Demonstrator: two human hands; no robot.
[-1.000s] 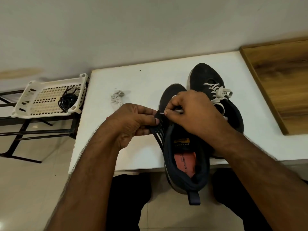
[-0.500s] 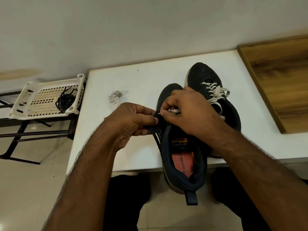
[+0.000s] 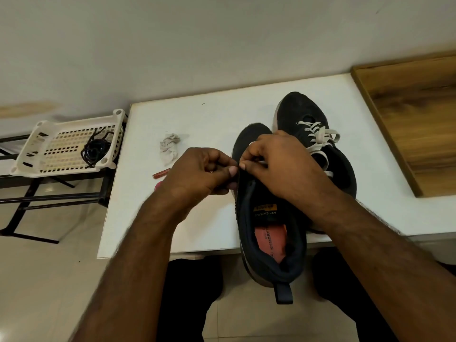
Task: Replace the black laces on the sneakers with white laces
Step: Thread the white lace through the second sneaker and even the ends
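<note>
1. The near sneaker [image 3: 269, 218] lies on the white table [image 3: 202, 119] with its heel hanging over the front edge toward me, and no lacing shows on the part I can see. Just beyond it, touching at the toe, stands the far sneaker [image 3: 318, 144], already threaded with a white lace [image 3: 318, 137].
2. My left hand [image 3: 197, 174] pinches the near sneaker's left eyelet flap between thumb and curled fingers. My right hand [image 3: 278, 166] is curled over the throat, fingertips pinched on what looks like a white lace end, mostly hidden.
3. I judge the lace soft, light and floppy, so I would hold it right at the stiff tip to feed an eyelet. The upper is pliable fabric; the flap needs steadying close to the hole.
4. A crumpled white wad [image 3: 169, 146] lies on the table left of my hands, a small reddish tube [image 3: 161, 173] beside it.
5. Left of the table, a white perforated basket [image 3: 66, 149] on a dark metal frame holds the coiled black laces [image 3: 95, 151]. A wooden panel [image 3: 414, 124] adjoins the table on the right; pale wall behind, tiled floor below.
</note>
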